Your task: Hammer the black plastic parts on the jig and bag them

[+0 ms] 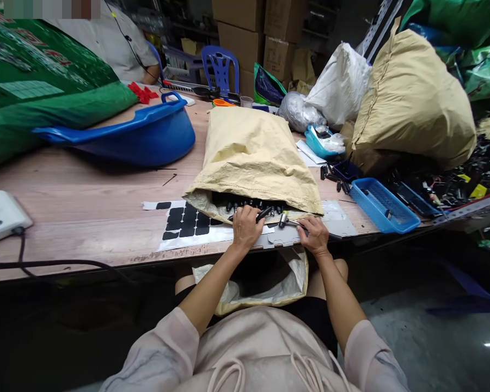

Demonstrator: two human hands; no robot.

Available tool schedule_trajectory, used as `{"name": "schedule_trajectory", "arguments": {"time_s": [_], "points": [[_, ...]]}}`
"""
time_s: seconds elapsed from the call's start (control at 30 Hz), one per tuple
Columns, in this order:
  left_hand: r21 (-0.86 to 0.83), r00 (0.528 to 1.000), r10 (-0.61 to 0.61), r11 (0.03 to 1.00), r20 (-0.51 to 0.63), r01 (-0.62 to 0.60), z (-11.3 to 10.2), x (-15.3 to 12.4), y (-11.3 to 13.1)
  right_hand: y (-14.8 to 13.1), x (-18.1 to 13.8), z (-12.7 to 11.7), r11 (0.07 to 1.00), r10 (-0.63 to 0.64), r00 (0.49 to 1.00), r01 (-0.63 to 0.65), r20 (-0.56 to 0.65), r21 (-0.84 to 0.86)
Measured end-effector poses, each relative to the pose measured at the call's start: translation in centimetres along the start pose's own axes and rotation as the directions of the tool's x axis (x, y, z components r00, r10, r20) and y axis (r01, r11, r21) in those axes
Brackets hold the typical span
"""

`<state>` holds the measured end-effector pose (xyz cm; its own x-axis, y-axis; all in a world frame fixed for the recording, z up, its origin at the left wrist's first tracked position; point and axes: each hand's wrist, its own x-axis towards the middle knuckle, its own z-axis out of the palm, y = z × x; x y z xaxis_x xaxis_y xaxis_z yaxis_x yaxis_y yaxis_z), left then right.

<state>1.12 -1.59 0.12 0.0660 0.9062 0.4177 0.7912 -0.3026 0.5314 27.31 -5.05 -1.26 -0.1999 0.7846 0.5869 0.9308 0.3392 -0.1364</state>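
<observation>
While the left hand (pixel 246 227) has its grip closed on a slim, black, rod-shaped piece (pixel 263 214) at the centre of the frame, the right hand (pixel 314 235) grips the handle of a small, metal-headed hammer (pixel 283 219) just beside it. The piece looks light, stiff and perhaps slippery, best pinched around its middle; the hammer is probably head-heavy, so the handle's end suits it. Soft and creased, the tan woven sack (pixel 253 144) is likely weighty with its black parts (pixel 245 204); its folded rim offers a hold. It lies on the wood-grain counter (pixel 106 201), behind a white sheet of black squares (pixel 220 240). A blue plastic basin (pixel 139 142) sits upper left; brown cardboard boxes (pixel 239 46) and a purple-blue plastic chair (pixel 220 52) stand at upper middle.
</observation>
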Motion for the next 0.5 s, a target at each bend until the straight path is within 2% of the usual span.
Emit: {"name": "schedule_trajectory", "arguments": {"time_s": [0.07,0.2,0.3,0.5], "points": [[-0.086,0.998,0.061,0.995,0.027,-0.059,-0.3,-0.9,-0.5,0.2,-0.1,0.0,1.0,0.002,1.0,-0.002,0.015,0.013],[-0.228,0.967,0.17,0.966,0.189,-0.125,-0.4,-1.7,-1.1,0.4,-0.2,-0.1,1.0,-0.002,1.0,0.001,0.022,0.025],[-0.218,0.957,0.151,0.971,0.249,-0.096,-0.4,-1.4,-1.1,0.4,-0.2,-0.2,1.0,0.003,1.0,-0.004,0.023,0.025],[-0.156,0.949,0.155,0.981,0.275,-0.115,-0.4,-1.2,-0.8,0.5,0.1,-0.3,0.999,0.032,0.998,-0.034,0.053,0.036]]}}
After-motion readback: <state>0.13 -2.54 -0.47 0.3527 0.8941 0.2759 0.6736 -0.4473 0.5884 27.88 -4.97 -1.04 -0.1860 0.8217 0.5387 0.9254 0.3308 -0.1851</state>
